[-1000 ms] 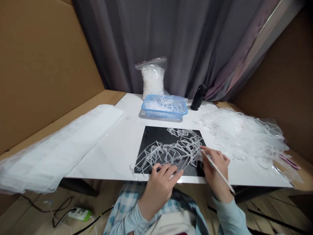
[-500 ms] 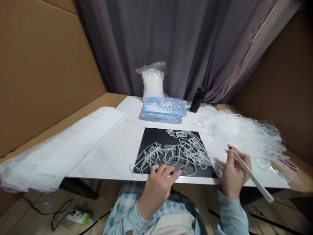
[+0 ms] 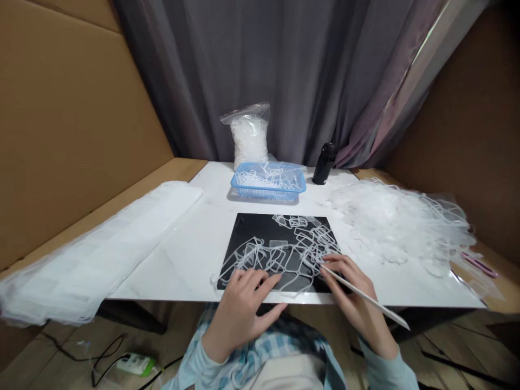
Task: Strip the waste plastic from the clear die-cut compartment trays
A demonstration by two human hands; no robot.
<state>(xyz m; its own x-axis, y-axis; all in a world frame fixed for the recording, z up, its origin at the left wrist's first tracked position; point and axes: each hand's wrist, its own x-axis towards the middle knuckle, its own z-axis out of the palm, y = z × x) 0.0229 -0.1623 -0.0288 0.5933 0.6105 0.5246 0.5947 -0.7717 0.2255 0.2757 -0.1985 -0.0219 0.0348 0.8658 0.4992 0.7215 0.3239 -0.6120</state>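
Observation:
A black mat (image 3: pixel 252 227) lies at the table's near edge, covered by a white plastic web (image 3: pixel 280 260) of thin looped outlines with some clear film in it. Fingers spread, my left hand (image 3: pixel 246 309) rests on the web's near left part and holds nothing. My right hand (image 3: pixel 357 295) grips a slim white pen-like tool (image 3: pixel 376 303) over the web's right side. The tool's working tip is too small to make out among the strands; its back end points down to the right.
Flat white sheets (image 3: pixel 122 241) are stacked at left. A tangled heap of similar webs (image 3: pixel 402 216) lies at right, near a purple tool (image 3: pixel 479 264). Behind stand a blue basket (image 3: pixel 268 190) of white pieces, a filled clear bag (image 3: pixel 249 138) and a black bottle (image 3: pixel 324 165).
My right hand has moved left with the white tool, from beside the heap onto the web. My left hand has shifted slightly left and its fingers have spread. The view has turned a little.

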